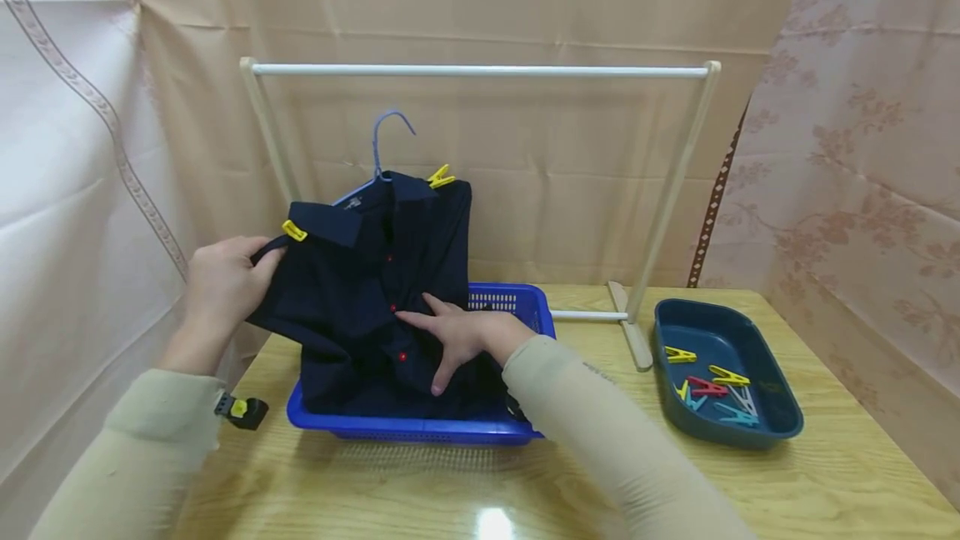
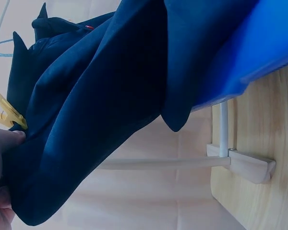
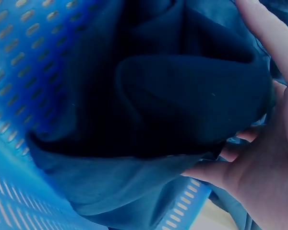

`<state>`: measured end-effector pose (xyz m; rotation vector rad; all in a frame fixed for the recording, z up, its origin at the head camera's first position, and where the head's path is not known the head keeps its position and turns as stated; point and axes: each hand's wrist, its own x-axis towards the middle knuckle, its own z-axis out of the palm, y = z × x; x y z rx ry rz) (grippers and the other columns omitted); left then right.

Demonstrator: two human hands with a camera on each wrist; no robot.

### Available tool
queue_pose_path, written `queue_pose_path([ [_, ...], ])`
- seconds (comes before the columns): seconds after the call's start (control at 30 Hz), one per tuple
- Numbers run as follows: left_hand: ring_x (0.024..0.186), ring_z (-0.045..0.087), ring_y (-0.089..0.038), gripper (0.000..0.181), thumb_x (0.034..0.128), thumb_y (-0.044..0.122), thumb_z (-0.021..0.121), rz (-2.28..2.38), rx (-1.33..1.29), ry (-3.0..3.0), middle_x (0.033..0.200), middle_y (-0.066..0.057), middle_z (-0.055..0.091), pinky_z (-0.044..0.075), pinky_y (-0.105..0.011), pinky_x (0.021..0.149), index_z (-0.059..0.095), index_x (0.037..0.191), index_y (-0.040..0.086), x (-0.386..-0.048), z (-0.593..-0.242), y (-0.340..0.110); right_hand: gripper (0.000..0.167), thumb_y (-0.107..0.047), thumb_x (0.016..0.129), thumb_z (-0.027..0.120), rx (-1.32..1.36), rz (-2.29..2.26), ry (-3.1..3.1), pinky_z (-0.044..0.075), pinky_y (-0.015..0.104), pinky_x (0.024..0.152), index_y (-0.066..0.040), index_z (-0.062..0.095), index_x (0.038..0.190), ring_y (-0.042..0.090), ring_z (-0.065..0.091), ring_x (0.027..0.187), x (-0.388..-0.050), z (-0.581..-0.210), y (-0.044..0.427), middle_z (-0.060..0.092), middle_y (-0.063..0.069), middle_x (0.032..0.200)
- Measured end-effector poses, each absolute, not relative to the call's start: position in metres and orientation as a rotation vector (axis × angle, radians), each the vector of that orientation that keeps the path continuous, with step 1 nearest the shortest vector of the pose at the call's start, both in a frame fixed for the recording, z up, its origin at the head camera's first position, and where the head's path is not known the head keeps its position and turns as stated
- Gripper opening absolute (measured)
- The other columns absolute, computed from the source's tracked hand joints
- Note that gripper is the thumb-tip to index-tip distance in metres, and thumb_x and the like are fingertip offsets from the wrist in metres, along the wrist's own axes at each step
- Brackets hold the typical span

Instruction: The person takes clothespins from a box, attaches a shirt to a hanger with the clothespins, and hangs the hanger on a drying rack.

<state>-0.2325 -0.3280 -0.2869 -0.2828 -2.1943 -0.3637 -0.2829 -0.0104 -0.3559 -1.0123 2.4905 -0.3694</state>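
Note:
A dark navy shirt [image 1: 337,298] with red buttons is on a blue hanger [image 1: 377,144], its lower part inside the blue basket [image 1: 412,430]. Yellow clothespins grip it at the left shoulder [image 1: 294,230] and the right shoulder [image 1: 441,177]. My left hand [image 1: 223,282] pinches the shirt's left shoulder beside the clothespin, thumb in front. Spread fingers of my right hand [image 1: 467,336] touch the shirt front near the buttons. In the right wrist view, dark folds of cloth [image 3: 182,100] lie beside that hand, and its fingertips are partly hidden.
Behind the basket stands a rack with a white top bar [image 1: 480,71] and wooden feet [image 1: 630,327]. At the right, a dark teal tub [image 1: 772,432] holds several clothespins in yellow, red, blue and grey. All rest on a wooden table [image 1: 600,373]; curtains surround it.

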Motion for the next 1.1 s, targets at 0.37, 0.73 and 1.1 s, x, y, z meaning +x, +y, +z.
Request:
queue_pose_path([
  [0.37, 0.078, 0.069, -0.045, 0.012, 0.0879, 0.011, 0.075, -0.327, -0.327, -2.214, 0.09, -0.022, 0.074, 0.049, -0.057, 0.064, 0.077, 0.094, 0.001, -0.237, -0.294, -0.326, 0.121, -0.04, 0.071, 0.094, -1.043, -0.141, 2.444, 0.022, 0.06, 0.117, -0.048, 0.013, 0.161, 0.029, 0.0, 0.155, -0.28, -0.372, -0.013, -0.007, 0.0, 0.171],
  [0.73, 0.075, 0.069, -0.042, 0.013, 0.0903, 0.014, 0.075, -0.323, -0.313, -2.291, 0.089, -0.021, 0.074, 0.05, -0.055, 0.061, 0.078, 0.093, 0.002, -0.237, -0.295, -0.323, 0.111, -0.042, 0.071, 0.093, -1.03, 0.119, 2.486, 0.034, 0.06, 0.111, -0.051, 0.024, 0.158, 0.029, 0.012, 0.154, -0.28, -0.382, -0.014, 0.004, 0.001, 0.171],
  [1.1, 0.077, 0.07, -0.042, 0.012, 0.0896, 0.014, 0.076, -0.333, -0.317, -2.278, 0.09, -0.021, 0.074, 0.05, -0.056, 0.063, 0.078, 0.093, 0.002, -0.239, -0.297, -0.324, 0.075, -0.029, 0.082, 0.087, -1.082, 0.157, 2.521, 0.041, 0.054, 0.108, -0.047, 0.052, 0.146, 0.03, 0.036, 0.139, -0.288, -0.385, -0.015, 0.029, 0.005, 0.164],
])
